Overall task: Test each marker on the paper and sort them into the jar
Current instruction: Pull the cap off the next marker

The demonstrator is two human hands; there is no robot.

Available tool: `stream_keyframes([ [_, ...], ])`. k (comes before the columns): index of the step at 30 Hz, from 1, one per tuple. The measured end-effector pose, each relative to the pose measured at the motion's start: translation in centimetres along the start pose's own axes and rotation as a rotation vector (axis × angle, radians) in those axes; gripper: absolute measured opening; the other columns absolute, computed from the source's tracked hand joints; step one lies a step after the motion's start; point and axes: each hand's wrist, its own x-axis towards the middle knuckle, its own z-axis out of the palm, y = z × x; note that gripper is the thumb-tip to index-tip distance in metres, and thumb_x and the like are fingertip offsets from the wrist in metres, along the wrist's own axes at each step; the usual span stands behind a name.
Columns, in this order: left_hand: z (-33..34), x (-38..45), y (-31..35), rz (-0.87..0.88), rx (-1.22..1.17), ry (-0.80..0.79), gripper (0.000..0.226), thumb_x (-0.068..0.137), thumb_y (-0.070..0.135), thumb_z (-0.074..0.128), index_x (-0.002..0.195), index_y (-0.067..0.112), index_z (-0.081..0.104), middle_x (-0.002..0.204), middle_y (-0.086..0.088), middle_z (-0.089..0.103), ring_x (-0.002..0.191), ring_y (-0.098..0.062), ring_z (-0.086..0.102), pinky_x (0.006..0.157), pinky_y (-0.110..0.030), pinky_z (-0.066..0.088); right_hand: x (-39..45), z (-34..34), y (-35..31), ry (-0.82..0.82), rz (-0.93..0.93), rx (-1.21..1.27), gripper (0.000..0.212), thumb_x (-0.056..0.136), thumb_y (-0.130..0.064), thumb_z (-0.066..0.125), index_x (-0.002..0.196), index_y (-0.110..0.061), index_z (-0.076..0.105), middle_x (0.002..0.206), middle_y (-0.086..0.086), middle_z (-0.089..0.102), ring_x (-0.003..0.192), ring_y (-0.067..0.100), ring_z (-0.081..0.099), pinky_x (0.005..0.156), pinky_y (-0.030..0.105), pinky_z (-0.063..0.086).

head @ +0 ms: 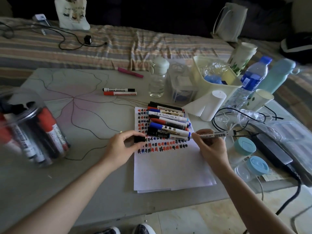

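A white sheet of paper (pixel 168 166) lies on the table, its upper half covered with rows of small black, red and blue marks. Several markers (pixel 168 122) lie piled on its top edge. My right hand (pixel 212 149) grips an uncapped white marker (pixel 214 134), its tip pointing left just over the marks. My left hand (pixel 123 146) pinches the black cap (pixel 139 139) at the paper's left edge. A clear plastic jar (pixel 27 130) at the far left holds several red and black markers.
A black and a red marker (pixel 119 92) lie apart farther back, a pink pen (pixel 130 72) behind them. Bottles, cups, a tissue roll (pixel 211 105) and a yellow basket (pixel 216 76) crowd the back right. Blue-lidded containers (pixel 253 159) and cables sit right of the paper.
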Motion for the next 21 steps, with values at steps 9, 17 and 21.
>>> stream_keyframes([
  [9, -1.2, -4.6, 4.9, -0.048, -0.109, 0.098, 0.010, 0.087, 0.018, 0.069, 0.096, 0.017, 0.066, 0.091, 0.008, 0.071, 0.083, 0.002, 0.065, 0.071, -0.007, 0.046, -6.1, 4.0, -5.3, -0.226, 0.149, 0.396, 0.030, 0.086, -0.025, 0.071, 0.100, 0.002, 0.065, 0.064, 0.002, 0.053, 0.056, 0.011, 0.045, 0.048, 0.020, 0.041],
  [17, -2.5, -8.1, 4.9, -0.158, -0.238, 0.215, 0.013, 0.096, 0.031, 0.053, 0.096, 0.024, 0.065, 0.084, 0.007, 0.068, 0.076, -0.003, 0.063, 0.076, -0.023, 0.052, -10.7, 7.6, -9.4, -0.166, 0.316, 0.634, 0.008, 0.095, -0.018, 0.058, 0.094, -0.011, 0.061, 0.067, 0.003, 0.055, 0.057, 0.011, 0.046, 0.048, 0.021, 0.035],
  [21, -3.0, -8.9, 4.5, -0.186, -0.299, 0.234, 0.023, 0.099, 0.033, 0.046, 0.094, 0.021, 0.065, 0.076, 0.004, 0.064, 0.072, -0.007, 0.059, 0.074, -0.026, 0.050, -12.5, 9.3, -9.6, -0.132, 0.326, 0.677, 0.010, 0.095, -0.021, 0.061, 0.089, -0.012, 0.062, 0.063, 0.001, 0.056, 0.055, 0.010, 0.045, 0.046, 0.020, 0.032],
])
